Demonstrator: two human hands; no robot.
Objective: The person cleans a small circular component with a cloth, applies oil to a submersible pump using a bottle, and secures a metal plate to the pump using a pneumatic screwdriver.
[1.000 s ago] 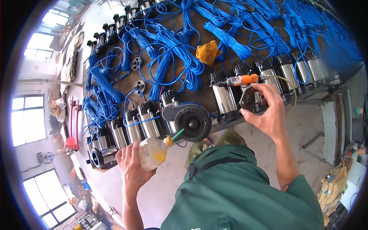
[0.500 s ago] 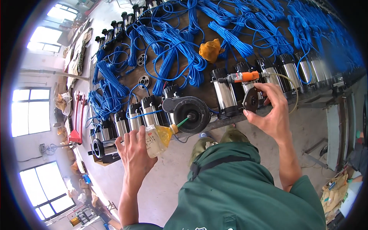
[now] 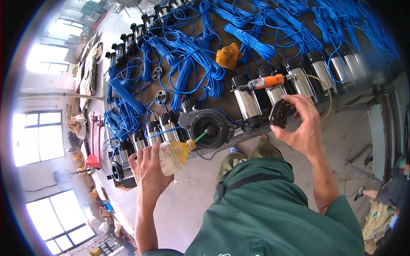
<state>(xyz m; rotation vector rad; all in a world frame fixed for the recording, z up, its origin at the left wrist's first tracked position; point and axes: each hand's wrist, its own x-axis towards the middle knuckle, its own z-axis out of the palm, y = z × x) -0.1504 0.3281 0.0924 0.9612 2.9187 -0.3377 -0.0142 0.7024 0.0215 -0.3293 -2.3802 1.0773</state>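
My left hand [image 3: 147,170] grips a small clear oil bottle [image 3: 173,156] of yellowish liquid. Its green spout touches the shaft at the middle of a black round pump end [image 3: 209,128] at the bench edge. My right hand [image 3: 301,128] holds a dark round end plate [image 3: 279,114] by its rim, in front of a steel pump motor [image 3: 276,91]. An orange-and-grey hand tool [image 3: 262,83] lies on top of that motor.
A long row of steel pump motors [image 3: 318,70] with coiled blue cables [image 3: 192,64] fills the bench. An orange rag [image 3: 228,55] lies among the cables. Loose round flanges [image 3: 161,97] sit to the left. Concrete floor [image 3: 350,132] lies below, windows [image 3: 38,136] at left.
My left hand brought the bottle up and right until its spout reached the black pump's shaft. My right hand kept hold of the round plate and shifted slightly.
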